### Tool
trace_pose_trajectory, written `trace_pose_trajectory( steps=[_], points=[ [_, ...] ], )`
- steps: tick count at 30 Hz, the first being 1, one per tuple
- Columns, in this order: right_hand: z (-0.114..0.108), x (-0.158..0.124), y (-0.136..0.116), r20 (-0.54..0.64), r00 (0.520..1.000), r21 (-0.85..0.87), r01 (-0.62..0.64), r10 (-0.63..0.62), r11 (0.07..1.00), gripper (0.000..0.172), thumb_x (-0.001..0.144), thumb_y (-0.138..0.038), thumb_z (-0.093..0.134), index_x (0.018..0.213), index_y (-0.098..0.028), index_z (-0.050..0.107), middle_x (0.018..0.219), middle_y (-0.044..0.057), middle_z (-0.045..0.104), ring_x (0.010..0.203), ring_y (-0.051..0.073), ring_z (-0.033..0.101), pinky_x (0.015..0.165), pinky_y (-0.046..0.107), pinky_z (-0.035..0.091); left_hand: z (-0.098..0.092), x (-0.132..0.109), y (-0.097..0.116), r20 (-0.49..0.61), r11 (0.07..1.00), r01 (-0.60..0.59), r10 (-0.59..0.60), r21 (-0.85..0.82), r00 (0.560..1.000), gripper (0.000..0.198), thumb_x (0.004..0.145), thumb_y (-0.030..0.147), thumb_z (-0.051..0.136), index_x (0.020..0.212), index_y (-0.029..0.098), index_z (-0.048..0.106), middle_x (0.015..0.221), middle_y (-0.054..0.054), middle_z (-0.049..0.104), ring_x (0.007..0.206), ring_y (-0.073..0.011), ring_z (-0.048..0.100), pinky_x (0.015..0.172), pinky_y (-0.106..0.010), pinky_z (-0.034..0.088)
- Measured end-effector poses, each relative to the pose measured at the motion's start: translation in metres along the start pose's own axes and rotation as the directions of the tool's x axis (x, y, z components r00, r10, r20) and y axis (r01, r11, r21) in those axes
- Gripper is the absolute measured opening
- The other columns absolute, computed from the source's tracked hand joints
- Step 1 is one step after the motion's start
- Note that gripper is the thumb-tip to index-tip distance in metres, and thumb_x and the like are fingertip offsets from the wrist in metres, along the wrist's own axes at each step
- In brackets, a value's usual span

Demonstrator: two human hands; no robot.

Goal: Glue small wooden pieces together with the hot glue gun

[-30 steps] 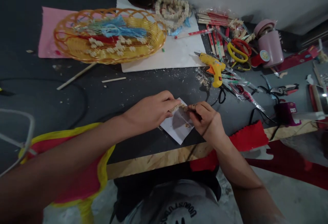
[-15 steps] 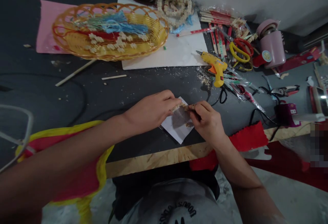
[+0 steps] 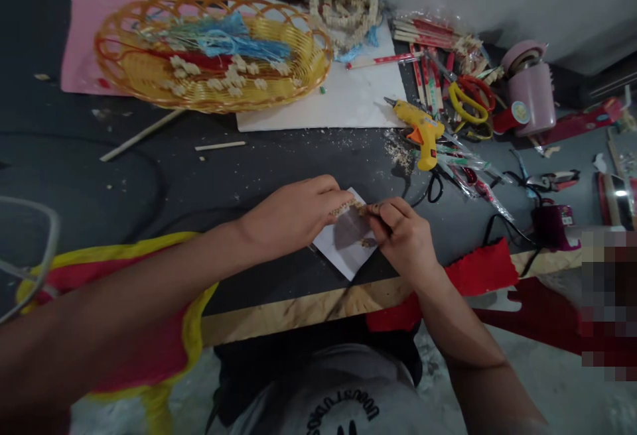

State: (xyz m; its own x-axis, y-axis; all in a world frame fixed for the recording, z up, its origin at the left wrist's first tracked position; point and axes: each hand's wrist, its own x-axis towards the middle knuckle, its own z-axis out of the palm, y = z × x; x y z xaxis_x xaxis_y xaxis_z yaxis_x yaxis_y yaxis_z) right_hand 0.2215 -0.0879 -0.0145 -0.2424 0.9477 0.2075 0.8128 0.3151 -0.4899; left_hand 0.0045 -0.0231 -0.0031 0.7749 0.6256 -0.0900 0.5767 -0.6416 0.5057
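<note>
My left hand (image 3: 301, 213) is closed, its fingers pinching one end of a short row of small beige pieces (image 3: 351, 205). The other end of that row sits between the thumb and fingertips of my right hand (image 3: 405, 231), also closed. Both hands hold it just above a white square of paper (image 3: 346, 259) near the table's front edge. On the paper, beside my right thumb, is a small brownish bit (image 3: 367, 243) too small to name. The fingers hide part of the row.
Beyond the hands are a yellow wicker basket (image 3: 213, 107) with blue tassels, a white board (image 3: 279, 120) and a yellow glue gun (image 3: 421, 131). Yellow-handled scissors (image 3: 468, 105), wrapped sticks and a pink cup (image 3: 532, 97) stand right. Red cloth (image 3: 485, 269) hangs over the edge.
Both hands keep their grip on the row of beige pieces and have barely moved. The view has shifted slightly, so the basket and tools appear in slightly different places.
</note>
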Motion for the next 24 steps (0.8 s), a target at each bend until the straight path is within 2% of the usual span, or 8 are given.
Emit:
trace_pose_trajectory(
  steps=[8, 13, 19, 24],
  points=[
    [0.0018, -0.0005, -0.0020, 0.004, 1.000, -0.051, -0.010, 0.010, 0.999, 0.018, 0.094, -0.015, 0.049, 0.086, -0.024, 0.063, 0.093, 0.005, 0.070, 0.086, 0.017, 0.069, 0.074, 0.028, 0.057, 0.0020, 0.0009, -0.0003, 0.003, 1.000, -0.015, 0.015, 0.007, 1.000, 0.032, 0.091, 0.014, 0.051, 0.122, 0.019, 0.060, 0.115, -0.007, 0.063, 0.102, -0.0192, 0.062, 0.089, -0.028, 0.049],
    [0.0016, -0.0009, 0.0003, -0.029, 0.999, -0.014, -0.020, 0.019, 1.000, 0.013, 0.090, -0.016, 0.054, 0.097, -0.022, 0.064, 0.098, 0.007, 0.074, 0.089, 0.019, 0.070, 0.076, 0.030, 0.059, 0.0015, 0.0001, 0.0004, -0.001, 1.000, -0.003, 0.003, -0.001, 1.000, 0.030, 0.092, 0.016, 0.052, 0.121, 0.017, 0.060, 0.116, -0.008, 0.063, 0.106, -0.0207, 0.062, 0.091, -0.030, 0.049],
    [-0.0009, -0.0004, -0.0004, -0.011, 1.000, 0.019, -0.001, 0.001, 1.000, 0.016, 0.094, -0.017, 0.051, 0.088, -0.023, 0.064, 0.094, 0.005, 0.073, 0.089, 0.018, 0.071, 0.078, 0.028, 0.058, 0.0022, -0.0012, 0.0007, -0.036, 1.000, -0.014, 0.015, 0.016, 0.999, 0.042, 0.092, 0.015, 0.051, 0.134, 0.018, 0.053, 0.118, -0.009, 0.062, 0.109, -0.0209, 0.061, 0.093, -0.030, 0.049],
    [-0.0004, 0.0000, -0.0016, -0.016, 1.000, -0.009, -0.002, 0.002, 1.000, 0.017, 0.093, -0.014, 0.051, 0.086, -0.021, 0.065, 0.093, 0.007, 0.072, 0.086, 0.019, 0.071, 0.074, 0.029, 0.058, 0.0015, -0.0001, 0.0022, 0.001, 1.000, -0.021, 0.021, 0.011, 1.000, 0.039, 0.095, 0.013, 0.046, 0.130, 0.022, 0.059, 0.112, -0.007, 0.063, 0.102, -0.0217, 0.064, 0.088, -0.033, 0.051]
  ],
)
